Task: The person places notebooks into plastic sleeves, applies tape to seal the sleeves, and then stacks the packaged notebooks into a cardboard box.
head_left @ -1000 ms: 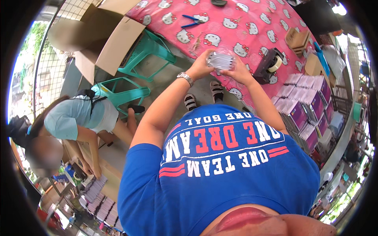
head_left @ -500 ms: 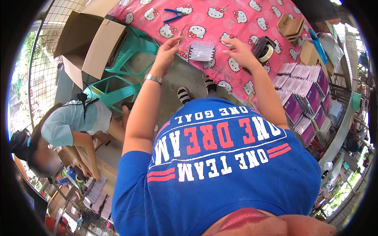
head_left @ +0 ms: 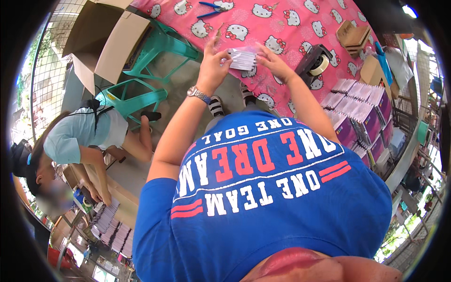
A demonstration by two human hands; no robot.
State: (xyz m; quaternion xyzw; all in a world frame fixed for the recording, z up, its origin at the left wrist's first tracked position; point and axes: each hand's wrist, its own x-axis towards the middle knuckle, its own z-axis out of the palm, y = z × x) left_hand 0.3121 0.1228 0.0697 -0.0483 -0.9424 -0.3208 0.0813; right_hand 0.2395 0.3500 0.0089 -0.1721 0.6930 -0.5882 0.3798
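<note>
Pink patterned tabletop (head_left: 282, 23) is observed. Near its front edge, a small white packet stack (head_left: 243, 59) is held, clamped between fingers of the left hand (head_left: 213, 63) and right hand (head_left: 274, 61).

A worktop (head_left: 300, 28) under a pink cartoon-cat cloth filled the upper middle of the frame. Two teal plastic chairs (head_left: 141, 70) stood on the grey concrete floor (head_left: 188, 70) at upper left, beside open cardboard boxes (head_left: 105, 42) and a wire mesh fence (head_left: 44, 66). Daylight came through the fence. At the right, purple boxes (head_left: 359, 117) sat stacked. At lower left, another person (head_left: 80, 136) bent over a low table.
</note>
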